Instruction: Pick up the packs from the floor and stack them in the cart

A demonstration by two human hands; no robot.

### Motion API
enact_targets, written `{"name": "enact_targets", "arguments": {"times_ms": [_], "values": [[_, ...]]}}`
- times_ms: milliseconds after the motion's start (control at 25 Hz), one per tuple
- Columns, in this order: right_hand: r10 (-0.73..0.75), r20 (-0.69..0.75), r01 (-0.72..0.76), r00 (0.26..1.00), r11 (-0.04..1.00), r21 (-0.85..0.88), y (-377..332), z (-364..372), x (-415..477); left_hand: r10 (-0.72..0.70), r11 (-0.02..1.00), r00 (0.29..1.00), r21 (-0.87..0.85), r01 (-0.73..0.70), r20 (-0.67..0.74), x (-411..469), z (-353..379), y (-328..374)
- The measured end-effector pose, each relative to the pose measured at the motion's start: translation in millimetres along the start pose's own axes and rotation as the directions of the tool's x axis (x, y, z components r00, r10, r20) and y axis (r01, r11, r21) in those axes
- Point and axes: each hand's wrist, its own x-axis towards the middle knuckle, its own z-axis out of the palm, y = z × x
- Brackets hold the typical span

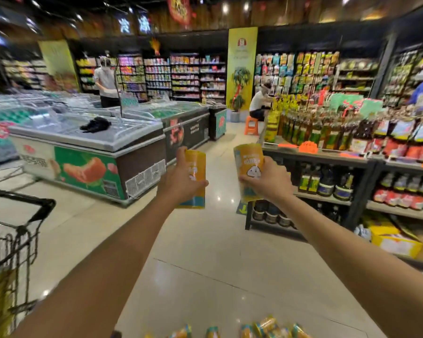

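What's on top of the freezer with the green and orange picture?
A crumpled black thing lies on the glass lid of the freezer, too blurred to name. Whatever is inside under it is covered.

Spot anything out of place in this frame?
Yes: yellow packs lie strewn on the floor at the bottom edge, not shelved or carted. A dark bundle also sits on a freezer lid.

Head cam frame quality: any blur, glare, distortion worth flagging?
Head view: wide-angle bending curves the shelves near the edges; blur smears the cart at left and the loose packs at the bottom; lights glint off the glossy floor; the right hand and its pack are fairly sharp.
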Motion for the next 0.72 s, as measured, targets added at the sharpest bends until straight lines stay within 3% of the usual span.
{"name": "enact_targets", "arguments": {"times_ms": [120,360,560,720], "values": [[-0.091,0.03,0.089,0.995,0.993,0.083,-32,7,11,-0.023,0.999,0.997,0.023,0.025,-0.079,2,-30,-8],[-0.338,0.152,0.273,0.929,0.901,0.337,-92,39,11,-0.197,0.969,0.943,0.09,0.228,-0.27,-29,-83,-36],[-0.557,0.279,0.386,0.782,0.785,0.485,-147,70,-23,-0.4,0.883,0.779,0.025,0.469,-0.483,-113,-127,-63],[-0.656,0.38,0.346,0.653,0.704,0.62,-194,90,-90,-0.518,0.775,0.623,-0.014,0.632,-0.585,-201,-160,-80]]}}
